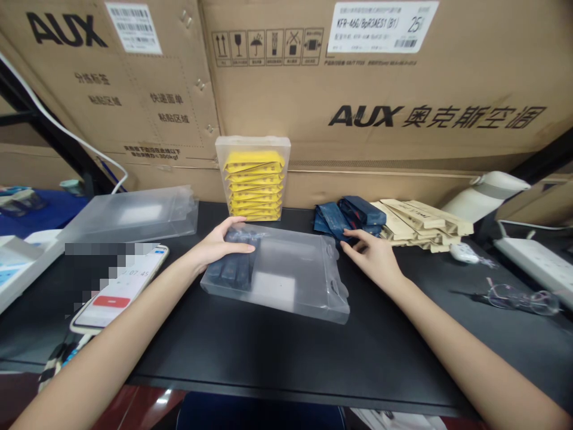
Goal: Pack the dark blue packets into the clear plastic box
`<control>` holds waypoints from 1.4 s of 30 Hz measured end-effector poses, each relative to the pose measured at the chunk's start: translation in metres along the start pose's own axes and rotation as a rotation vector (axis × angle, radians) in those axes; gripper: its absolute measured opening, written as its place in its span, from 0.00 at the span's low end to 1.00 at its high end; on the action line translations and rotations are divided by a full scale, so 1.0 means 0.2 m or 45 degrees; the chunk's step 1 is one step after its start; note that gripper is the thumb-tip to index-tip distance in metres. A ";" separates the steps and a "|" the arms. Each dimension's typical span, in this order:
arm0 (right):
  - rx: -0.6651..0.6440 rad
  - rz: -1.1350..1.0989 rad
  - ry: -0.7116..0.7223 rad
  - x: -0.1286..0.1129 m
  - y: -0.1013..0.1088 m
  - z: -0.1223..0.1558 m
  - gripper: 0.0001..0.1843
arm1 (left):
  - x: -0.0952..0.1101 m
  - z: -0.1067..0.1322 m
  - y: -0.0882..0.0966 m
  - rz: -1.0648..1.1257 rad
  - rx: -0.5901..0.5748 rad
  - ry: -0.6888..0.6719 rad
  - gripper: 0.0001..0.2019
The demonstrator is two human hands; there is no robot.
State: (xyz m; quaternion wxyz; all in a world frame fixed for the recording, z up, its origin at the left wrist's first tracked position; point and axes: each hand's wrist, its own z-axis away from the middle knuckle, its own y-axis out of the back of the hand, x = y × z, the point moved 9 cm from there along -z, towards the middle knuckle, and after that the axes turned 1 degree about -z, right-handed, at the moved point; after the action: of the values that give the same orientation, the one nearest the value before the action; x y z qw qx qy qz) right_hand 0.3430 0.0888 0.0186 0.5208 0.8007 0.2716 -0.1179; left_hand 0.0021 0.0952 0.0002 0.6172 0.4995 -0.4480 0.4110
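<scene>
A translucent plastic box (298,263) lies tilted over the black table, its flap end toward the right. My left hand (224,245) grips its left end, thumb on top and fingers at the far edge. Inside that end, several dark blue packets (230,269) stand in a row; the rest of the box holds none. My right hand (373,254) is at a small pile of dark blue packets (360,210). Its thumb and index finger close on the near corner of one packet (330,220), which still lies in the pile.
Behind stands a clear box of yellow packets (255,185). Beige packets (421,221), a white bottle (483,194), an earphone case (464,253) and glasses (521,298) are right. Left are another plastic box (134,215) and a phone (120,292). Large cartons (380,143) wall the back.
</scene>
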 end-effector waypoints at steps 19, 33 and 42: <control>0.140 0.248 0.254 -0.13 -0.03 0.01 0.12 | 0.00 0.01 -0.01 -0.015 0.002 0.021 0.39; 0.121 0.073 0.448 -0.09 -0.11 -0.01 0.15 | 0.00 0.00 -0.02 -0.012 0.011 -0.014 0.38; 0.229 -0.026 0.445 -0.14 -0.04 -0.01 0.07 | 0.01 0.00 -0.03 -0.054 0.020 -0.011 0.38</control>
State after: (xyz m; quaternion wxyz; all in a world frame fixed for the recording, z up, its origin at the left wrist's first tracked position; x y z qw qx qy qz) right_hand 0.3157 0.0848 0.0265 0.3909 0.8495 0.3544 -0.0062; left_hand 0.0079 0.0947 0.0006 0.6199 0.5155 -0.4367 0.3991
